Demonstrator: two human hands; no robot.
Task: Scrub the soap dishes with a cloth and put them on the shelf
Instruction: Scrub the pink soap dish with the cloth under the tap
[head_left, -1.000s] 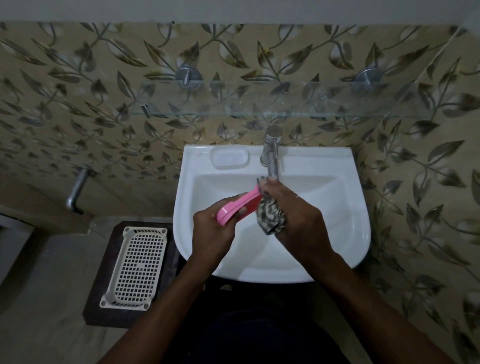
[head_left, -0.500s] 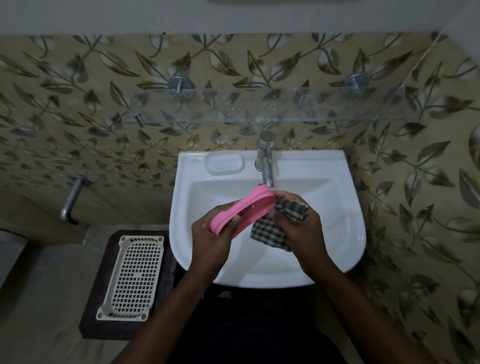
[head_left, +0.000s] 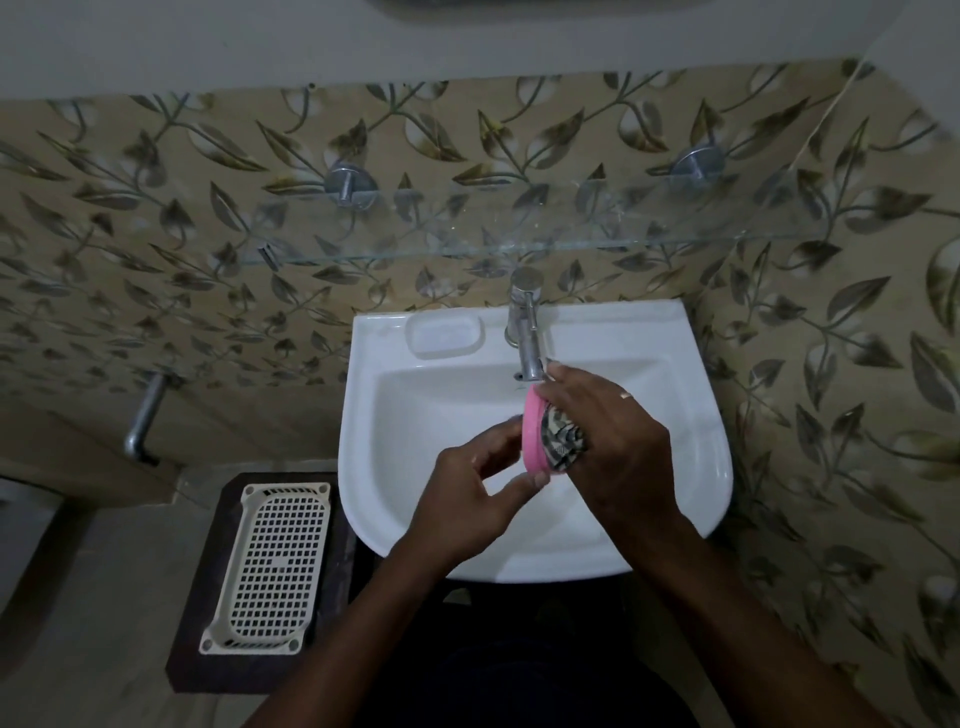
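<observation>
Pink soap dish (head_left: 531, 436): held on edge over the basin of the sink, just below the spout of the tap. Its rim is turned toward the camera and its long side runs up and down in the view.
Left hand (head_left: 467, 504): reached in from the lower left. Its grip is clamped on the dish, which is pinched between the thumb (head_left: 532, 482) at its lower end and the fingertips (head_left: 501, 435) laid against its left face.
Right hand (head_left: 618, 447): brought in from the lower right, with its back turned upward. Its grip is closed round the cloth, which is bunched in the curled fingers. A ring (head_left: 627, 396) is seen on one finger.
Cloth (head_left: 560, 441): a dark-and-light checked piece, pressed against the right face of the dish. Only a small bunch is seen between the dish and the palm.
Sink (head_left: 701, 415): white and wall-mounted, with a moulded soap recess (head_left: 445, 335) on its back ledge, left of the tap.
Tap (head_left: 527, 332): a metal pillar at the middle of the back ledge. Its spout is very nearly met by the right hand's fingertips.
Shelf (head_left: 519, 228): a glass pane carried on round metal brackets (head_left: 350, 184) above the sink, against leaf-patterned tiles (head_left: 156, 234).
Cream grid tray (head_left: 270, 566): laid flat on a dark stool (head_left: 195, 623) left of the sink, well apart from both hands.
Pipe (head_left: 143, 421): bent metal, fixed to the wall further left.
</observation>
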